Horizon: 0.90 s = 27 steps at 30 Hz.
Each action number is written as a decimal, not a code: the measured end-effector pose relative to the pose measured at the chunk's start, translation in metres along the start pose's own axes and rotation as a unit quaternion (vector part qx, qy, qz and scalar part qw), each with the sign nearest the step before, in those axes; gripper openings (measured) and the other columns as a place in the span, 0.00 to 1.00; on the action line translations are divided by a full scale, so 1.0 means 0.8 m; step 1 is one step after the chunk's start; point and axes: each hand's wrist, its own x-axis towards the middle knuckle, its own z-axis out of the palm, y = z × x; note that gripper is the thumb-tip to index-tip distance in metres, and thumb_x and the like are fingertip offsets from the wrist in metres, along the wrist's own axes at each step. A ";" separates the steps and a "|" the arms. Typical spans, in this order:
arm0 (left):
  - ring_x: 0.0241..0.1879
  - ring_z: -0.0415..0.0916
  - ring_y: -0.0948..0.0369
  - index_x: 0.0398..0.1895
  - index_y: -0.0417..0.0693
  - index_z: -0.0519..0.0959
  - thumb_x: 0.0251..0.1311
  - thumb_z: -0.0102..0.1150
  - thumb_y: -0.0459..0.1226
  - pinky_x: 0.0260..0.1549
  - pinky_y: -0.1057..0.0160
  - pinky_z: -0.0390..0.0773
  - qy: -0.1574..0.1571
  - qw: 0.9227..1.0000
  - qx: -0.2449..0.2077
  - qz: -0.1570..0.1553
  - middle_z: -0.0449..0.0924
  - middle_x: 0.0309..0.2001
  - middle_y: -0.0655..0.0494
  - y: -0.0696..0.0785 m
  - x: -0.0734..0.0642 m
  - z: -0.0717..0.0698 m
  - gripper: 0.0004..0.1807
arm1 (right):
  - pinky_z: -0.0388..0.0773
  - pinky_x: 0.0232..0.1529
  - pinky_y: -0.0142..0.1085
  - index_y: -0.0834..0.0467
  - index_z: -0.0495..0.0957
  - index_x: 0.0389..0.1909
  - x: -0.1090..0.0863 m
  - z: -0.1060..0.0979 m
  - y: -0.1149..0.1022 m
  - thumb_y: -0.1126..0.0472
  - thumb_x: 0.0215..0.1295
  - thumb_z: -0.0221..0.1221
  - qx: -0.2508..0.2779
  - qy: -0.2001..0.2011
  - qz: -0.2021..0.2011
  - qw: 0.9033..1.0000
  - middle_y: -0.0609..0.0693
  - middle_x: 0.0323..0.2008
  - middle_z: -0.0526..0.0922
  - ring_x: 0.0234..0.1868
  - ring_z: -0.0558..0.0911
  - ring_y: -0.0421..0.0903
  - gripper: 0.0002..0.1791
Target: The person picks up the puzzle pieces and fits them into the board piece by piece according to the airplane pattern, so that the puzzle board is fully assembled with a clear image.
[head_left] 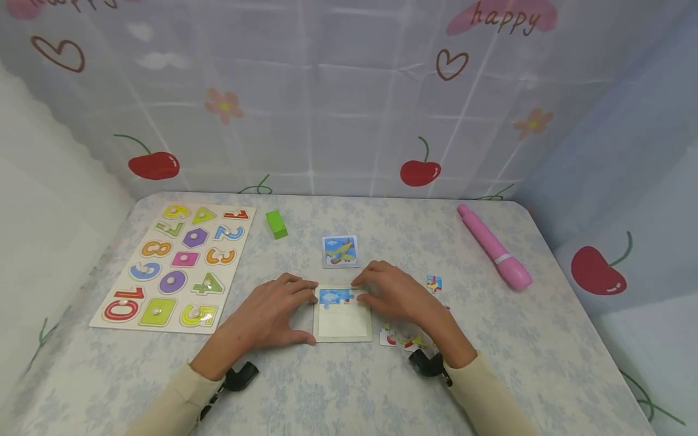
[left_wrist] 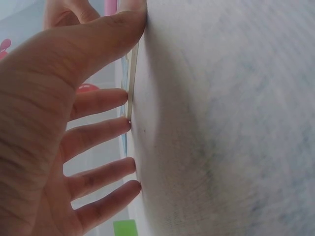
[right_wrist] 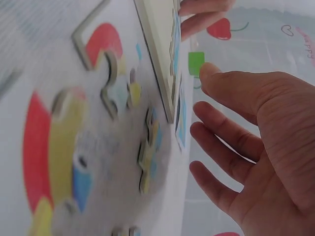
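A small square puzzle tray lies on the table between both hands. Joined blue sky pieces run along the tray's far side, while its near part shows bare cream backing. My left hand has its fingers spread, with fingertips and thumb at the tray's left edge; the left wrist view shows them against the tray's side. Over the far right corner is my right hand, thumb and index fingertips close by the sky pieces. In the right wrist view its fingers are parted, nothing visible between them.
Loose puzzle pieces lie right of the tray, some under the right forearm; another piece is farther out. An airplane picture card sits beyond the tray. Around are a green block, a number board and a pink wand-like object.
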 end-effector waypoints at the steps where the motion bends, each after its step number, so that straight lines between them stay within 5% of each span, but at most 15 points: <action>1: 0.67 0.74 0.52 0.60 0.58 0.85 0.49 0.76 0.71 0.55 0.46 0.83 0.000 1.000 0.002 -0.001 0.78 0.72 0.58 0.000 0.000 0.000 0.41 | 0.82 0.59 0.47 0.54 0.89 0.56 -0.002 -0.002 0.002 0.59 0.70 0.72 0.001 0.002 0.000 1.000 0.48 0.53 0.85 0.56 0.82 0.48 0.16; 27: 0.66 0.75 0.53 0.59 0.57 0.86 0.48 0.78 0.70 0.54 0.47 0.83 0.012 1.000 -0.002 0.007 0.78 0.72 0.58 -0.001 -0.002 0.000 0.40 | 0.82 0.61 0.52 0.56 0.87 0.59 -0.040 -0.023 0.042 0.59 0.70 0.72 0.003 0.043 0.048 0.998 0.51 0.56 0.84 0.60 0.82 0.52 0.18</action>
